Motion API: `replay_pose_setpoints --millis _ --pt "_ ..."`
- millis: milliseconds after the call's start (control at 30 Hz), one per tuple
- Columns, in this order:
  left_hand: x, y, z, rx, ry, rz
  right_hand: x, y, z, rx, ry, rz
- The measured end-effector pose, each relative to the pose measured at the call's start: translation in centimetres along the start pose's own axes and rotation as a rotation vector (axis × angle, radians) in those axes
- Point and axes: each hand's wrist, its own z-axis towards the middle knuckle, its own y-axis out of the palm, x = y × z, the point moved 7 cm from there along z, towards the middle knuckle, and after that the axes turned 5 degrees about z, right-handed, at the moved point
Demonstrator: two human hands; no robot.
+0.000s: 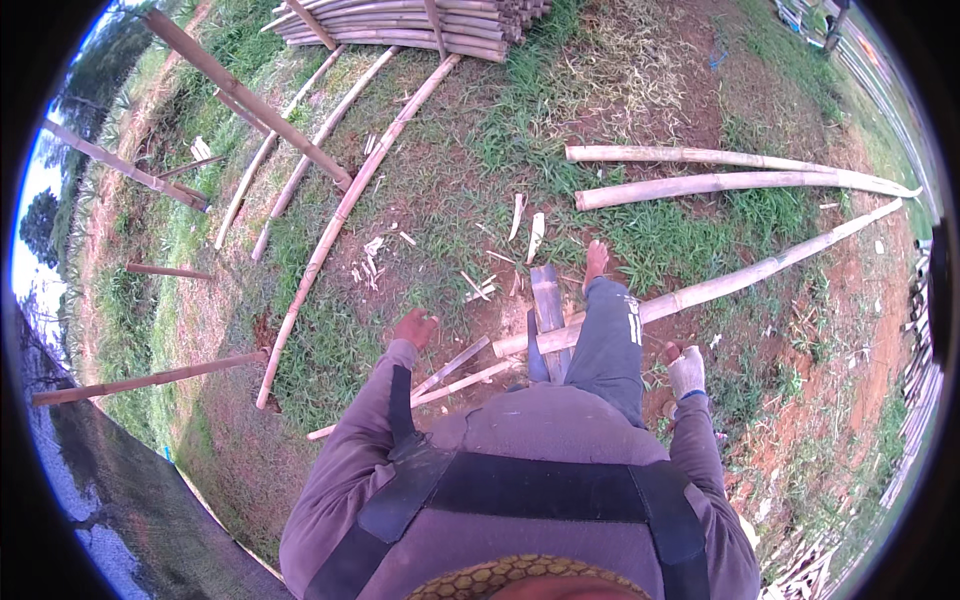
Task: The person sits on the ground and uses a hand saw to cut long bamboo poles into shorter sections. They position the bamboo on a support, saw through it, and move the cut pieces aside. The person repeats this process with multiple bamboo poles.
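Observation:
My left hand (416, 328) is bare and held out over the grass, its fingers loosely bent and apart, with nothing visible in it. My right hand (687, 372), in a pale glove, is closed beside my right leg; what it grips, if anything, is too small to make out. A long bamboo pole (740, 283) runs from between my hands to the far right, passing behind my leg. Its near end lies across a dark wooden plank (547, 292). Two thin bamboo strips (465, 382) lie below my left hand.
Pale shavings (537, 236) litter the ground ahead. Two bamboo poles (700, 184) lie at the right. A long pole (345, 210) slants along the left, near upright posts (250, 97). Stacked bamboo (400, 25) stands at the back. My bare foot (597, 262) is beside the plank.

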Motion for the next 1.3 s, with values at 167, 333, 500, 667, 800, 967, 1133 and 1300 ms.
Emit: replay_pose_setpoints --millis 167,333,500,667,800,967,1133,1300 --pt "20.9 1.8 8.6 -0.002 0.258 -0.207 10.9 9.3 10.9 -0.483 0.044 -0.35" --pt "23.5 10.8 18.0 -0.369 0.265 -0.281 11.6 13.6 31.8 -0.795 -0.483 -0.99" --pt "29.2 1.4 20.4 -0.259 0.124 0.03 -8.7 -1.4 51.1 -0.127 0.016 -0.08" --pt "29.0 -8.8 27.4 0.169 -0.25 -0.178 -32.8 -5.0 61.4 -0.049 -0.164 0.076" --pt "32.2 -11.6 34.5 0.108 -0.231 -0.178 -38.8 2.1 71.7 -0.005 -0.471 -0.291" --pt "27.3 -14.6 43.0 0.038 -0.306 -0.227 -55.1 17.0 69.1 -0.257 -0.354 -0.056" --pt "31.4 -30.3 60.9 0.037 -0.146 -0.045 -68.1 25.0 69.7 -0.398 -0.372 -0.32" --pt "47.3 -54.7 71.5 0.388 0.162 -0.274 -83.5 24.5 75.2 -0.385 -0.486 -0.119"
